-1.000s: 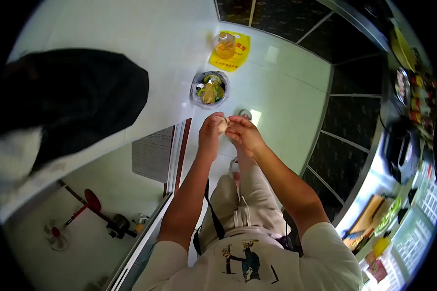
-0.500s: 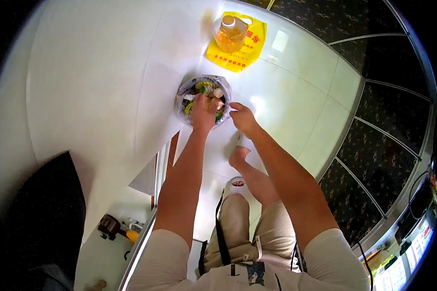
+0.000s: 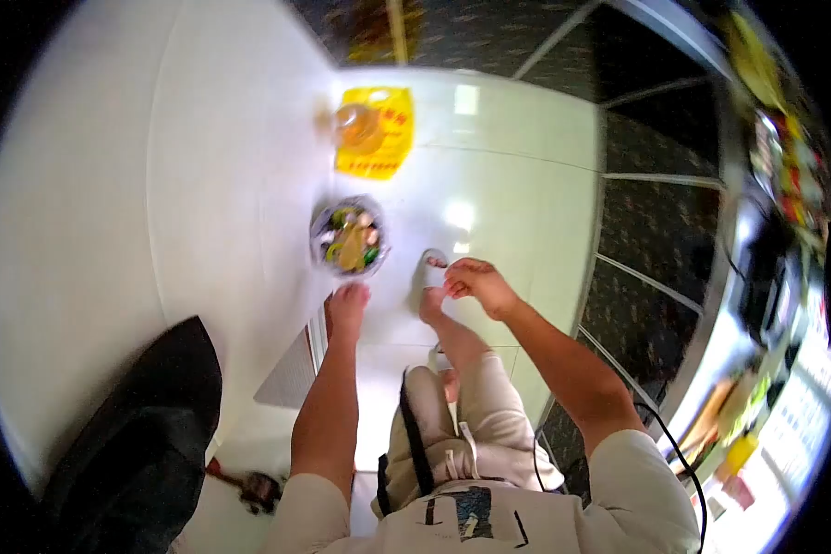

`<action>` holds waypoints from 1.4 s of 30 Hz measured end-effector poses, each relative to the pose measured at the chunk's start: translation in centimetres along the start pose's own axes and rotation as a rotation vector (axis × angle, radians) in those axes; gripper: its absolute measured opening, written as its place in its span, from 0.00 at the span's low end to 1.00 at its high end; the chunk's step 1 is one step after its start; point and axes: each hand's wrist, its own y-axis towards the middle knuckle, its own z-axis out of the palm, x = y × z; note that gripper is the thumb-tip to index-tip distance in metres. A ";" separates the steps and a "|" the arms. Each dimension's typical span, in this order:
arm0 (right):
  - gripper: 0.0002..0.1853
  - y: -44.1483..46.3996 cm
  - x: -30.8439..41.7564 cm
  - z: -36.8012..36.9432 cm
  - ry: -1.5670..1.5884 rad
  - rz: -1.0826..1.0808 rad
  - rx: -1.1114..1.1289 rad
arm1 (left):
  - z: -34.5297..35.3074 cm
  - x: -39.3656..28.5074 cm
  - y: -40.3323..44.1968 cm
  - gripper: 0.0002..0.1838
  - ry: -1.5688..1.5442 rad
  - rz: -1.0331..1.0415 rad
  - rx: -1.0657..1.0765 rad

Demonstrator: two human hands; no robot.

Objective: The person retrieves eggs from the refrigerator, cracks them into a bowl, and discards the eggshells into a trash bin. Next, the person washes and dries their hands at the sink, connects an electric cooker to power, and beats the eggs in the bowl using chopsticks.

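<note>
A round waste bin (image 3: pixel 318 242) with a clear plastic liner stands on the floor near the white wall, full of mixed scraps, among them green and yellow bits and a tan piece on top. My left hand (image 3: pixel 349 300) is just below its near rim, apart from the contents; its fingers look curled in, somewhat blurred, with nothing visible in them. To the right of the bin, my right hand (image 3: pixel 478 284) hangs in the air above the floor, fingers bent together and no object showing. Beyond the bin, a plastic jug (image 3: pixel 358 129) of amber liquid rests on a yellow bag (image 3: pixel 394 138).
Dark patterned cabinet fronts (image 3: pixel 656 222) line the right side, below a counter with assorted items. A black cloth-like shape (image 3: pixel 157 434) rises at lower left. My slippered foot (image 3: pixel 433 270) is on the tiled floor (image 3: pixel 517 203) between my hands.
My left hand has come out of the bin, back toward me. My right hand has left the bin's rim and moved back. The view has shifted, and the tan piece now shows uncovered.
</note>
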 end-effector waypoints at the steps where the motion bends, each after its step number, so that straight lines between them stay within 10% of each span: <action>1: 0.10 -2.5 0.9 0.2 0.019 -0.037 -0.004 | -0.2 0.7 -1.4 0.09 -0.075 0.019 0.000; 15: 0.11 -45.4 -9.9 0.9 0.546 -0.703 -0.277 | 11.1 -6.4 -28.9 0.13 0.199 0.079 0.551; 29: 0.11 -81.5 -43.0 -11.4 1.142 -1.411 -1.552 | 25.4 12.9 -64.1 0.15 0.895 -0.031 1.368; 34: 0.09 -92.0 -63.8 -18.1 1.680 -1.133 -2.135 | 28.9 24.2 -76.1 0.16 1.000 -0.082 1.526; 39: 0.13 -101.1 -83.8 -27.5 1.476 -0.815 -2.309 | 32.0 37.3 -84.7 0.16 1.144 -0.096 1.405; 42: 0.16 -105.6 -90.9 -33.4 1.198 0.001 -2.384 | 35.4 44.7 -89.0 0.16 1.229 -0.151 1.436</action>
